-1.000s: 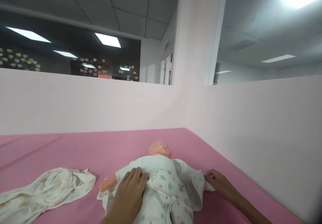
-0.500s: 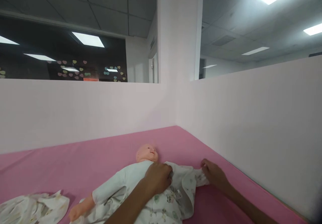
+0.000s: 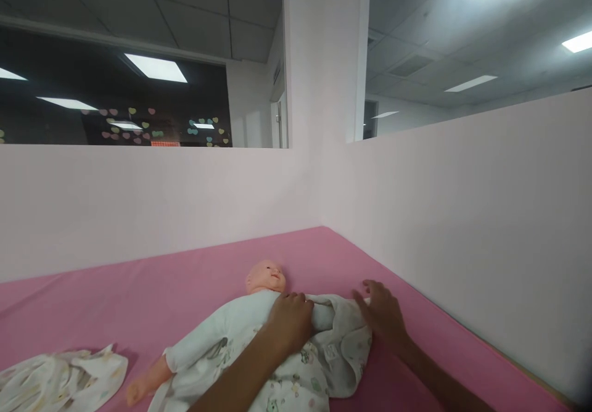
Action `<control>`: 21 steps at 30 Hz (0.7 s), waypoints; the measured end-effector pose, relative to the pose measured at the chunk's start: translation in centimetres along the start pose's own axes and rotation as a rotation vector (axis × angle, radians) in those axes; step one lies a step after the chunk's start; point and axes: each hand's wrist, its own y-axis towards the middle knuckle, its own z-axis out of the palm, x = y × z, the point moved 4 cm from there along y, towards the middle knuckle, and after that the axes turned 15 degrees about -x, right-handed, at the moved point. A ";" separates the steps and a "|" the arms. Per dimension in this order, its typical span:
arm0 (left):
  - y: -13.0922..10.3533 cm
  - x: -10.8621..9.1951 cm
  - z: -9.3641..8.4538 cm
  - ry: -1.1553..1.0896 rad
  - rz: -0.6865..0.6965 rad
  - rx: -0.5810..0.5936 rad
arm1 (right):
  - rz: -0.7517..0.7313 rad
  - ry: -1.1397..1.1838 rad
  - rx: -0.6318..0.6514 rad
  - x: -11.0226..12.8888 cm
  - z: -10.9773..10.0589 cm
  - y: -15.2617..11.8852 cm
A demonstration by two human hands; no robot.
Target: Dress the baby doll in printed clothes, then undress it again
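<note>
A baby doll lies on its back on the pink mattress, in a light inner top. A white printed baby shirt is spread over its body and its arm on the right side. On the doll's chest, near the shoulder, rests my left hand, its fingers curled closed on the shirt's edge; the fingertips are hidden. Beside the bunched sleeve is my right hand, open with fingers apart, touching or just over the cloth. The doll's bare hand sticks out at lower left.
Another crumpled white printed cloth lies on the pink mattress at the left. White walls with windows above meet in a corner behind the doll. The right wall runs close along the mattress edge.
My right hand has let go of the sleeve end and its fingers have spread. The sleeve that stretched out to the right is now bunched back. My left hand stays on the chest.
</note>
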 end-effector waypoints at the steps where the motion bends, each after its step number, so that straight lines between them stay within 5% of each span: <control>1: 0.4 -0.4 0.4 -0.002 0.011 0.008 | 0.014 0.066 0.039 1.1 0.3 -0.9; 5: 2.0 -2.2 2.2 -0.046 0.082 0.041 | -0.113 0.105 0.089 4.0 1.1 -3.5; 9: 3.2 -2.7 3.5 -0.074 0.106 0.048 | -0.157 0.125 0.051 3.6 0.9 -3.7; 16: 3.2 -1.3 3.0 -0.094 0.046 -0.005 | 0.228 0.346 0.128 0.6 -0.4 -1.8; 21: 2.7 -0.3 1.6 -0.133 -0.006 -0.058 | 0.373 0.494 0.195 -0.9 0.4 -0.8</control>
